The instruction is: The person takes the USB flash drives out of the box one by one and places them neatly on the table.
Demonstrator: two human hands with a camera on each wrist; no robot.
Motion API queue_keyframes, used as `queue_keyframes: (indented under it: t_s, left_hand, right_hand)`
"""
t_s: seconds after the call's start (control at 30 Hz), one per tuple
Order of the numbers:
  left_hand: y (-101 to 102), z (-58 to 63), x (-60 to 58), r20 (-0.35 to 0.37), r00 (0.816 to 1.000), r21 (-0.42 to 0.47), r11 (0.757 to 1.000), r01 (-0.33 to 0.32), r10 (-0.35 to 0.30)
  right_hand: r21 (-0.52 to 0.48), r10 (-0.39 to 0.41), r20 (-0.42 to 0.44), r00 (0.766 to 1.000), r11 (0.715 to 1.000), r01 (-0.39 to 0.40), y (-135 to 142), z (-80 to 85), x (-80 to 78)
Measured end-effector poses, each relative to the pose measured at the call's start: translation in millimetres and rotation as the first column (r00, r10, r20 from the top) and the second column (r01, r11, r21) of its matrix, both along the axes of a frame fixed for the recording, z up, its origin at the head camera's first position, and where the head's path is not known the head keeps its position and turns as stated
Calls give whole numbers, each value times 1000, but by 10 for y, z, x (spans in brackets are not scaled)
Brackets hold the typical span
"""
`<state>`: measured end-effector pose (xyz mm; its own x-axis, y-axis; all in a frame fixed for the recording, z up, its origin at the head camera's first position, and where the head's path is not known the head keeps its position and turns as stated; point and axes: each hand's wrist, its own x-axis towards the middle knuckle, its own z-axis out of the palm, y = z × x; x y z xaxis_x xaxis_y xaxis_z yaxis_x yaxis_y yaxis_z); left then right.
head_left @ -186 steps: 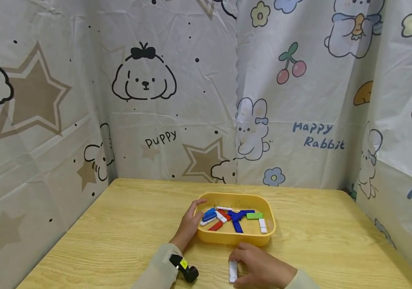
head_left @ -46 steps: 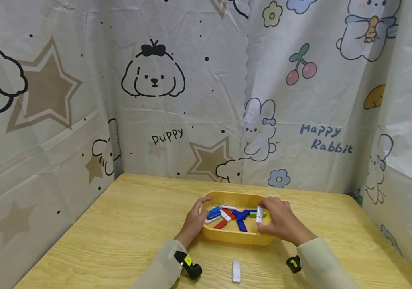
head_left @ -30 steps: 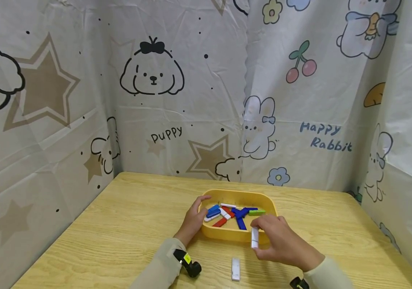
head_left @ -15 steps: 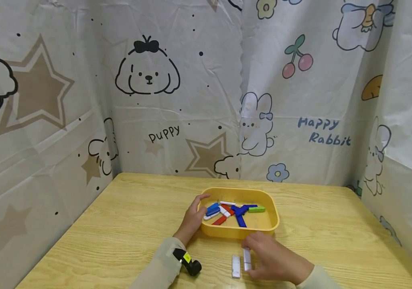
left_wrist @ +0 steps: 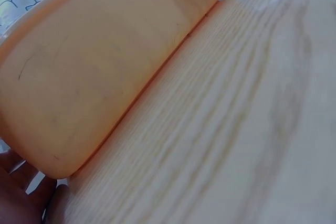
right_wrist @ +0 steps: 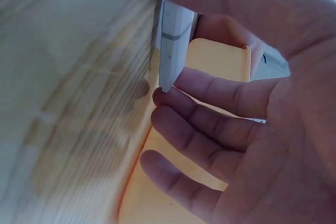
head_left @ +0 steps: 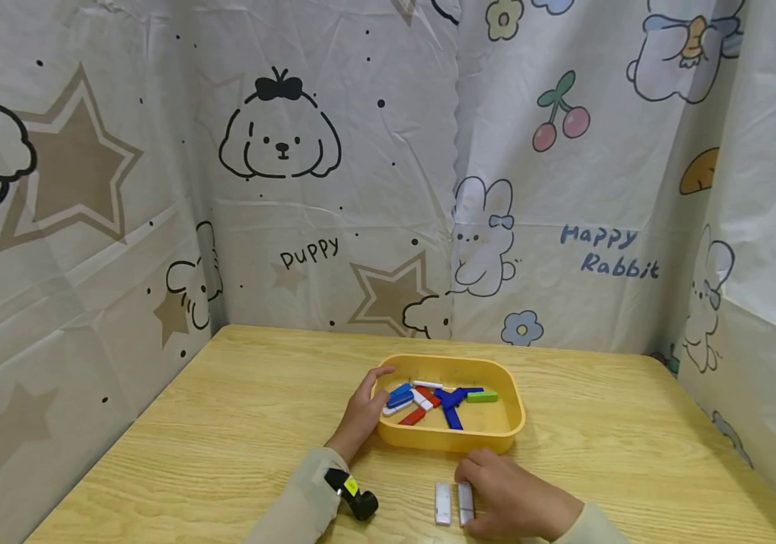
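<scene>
My left hand (head_left: 358,415) grips the left end of a yellow plastic bin (head_left: 445,440), its fingers at the rim. In the left wrist view the fingers (left_wrist: 44,195) show at the bin's lower corner. My right hand (head_left: 517,495) pinches a white bar-shaped block (head_left: 465,505) by its ends, down at the table in front of the bin. The right wrist view shows the thumb at one end of this block (right_wrist: 176,30), fingertips at the other, and a grey line across its middle. A second white block (head_left: 443,504) lies parallel just left of it, a narrow gap between them.
Inside the bin lie blue blocks (head_left: 454,415), red blocks (head_left: 412,417), a green block (head_left: 482,397) and several white ones. The wooden table (head_left: 258,393) is bounded by patterned cloth walls (head_left: 333,189) at the back and sides.
My right hand has taken a white block out of the bin's right end and brought it down beside the white block on the table. My left hand has stayed on the bin.
</scene>
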<state>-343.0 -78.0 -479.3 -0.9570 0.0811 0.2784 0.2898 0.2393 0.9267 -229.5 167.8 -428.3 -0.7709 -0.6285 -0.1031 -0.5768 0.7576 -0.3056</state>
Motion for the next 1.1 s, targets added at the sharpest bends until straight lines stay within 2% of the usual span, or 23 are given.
queue_keyframes:
  t_s: [0.2,0.53,1.1]
  left_hand:
    - [-1,3,-5,17,1000,5,1000,-5,5]
    - [-2,-11,-13,-2,1000,-1,1000,-2,2]
    - [-4,6,6,27,1000,15,1000,5,-5]
  right_hand:
    - [-2,-5,10,1000,1000,5,0,-1,1]
    - [-5,-32,65,997,999,33,-8,10,-6]
    - [-10,-37,70,997,999,38,-17,30,10]
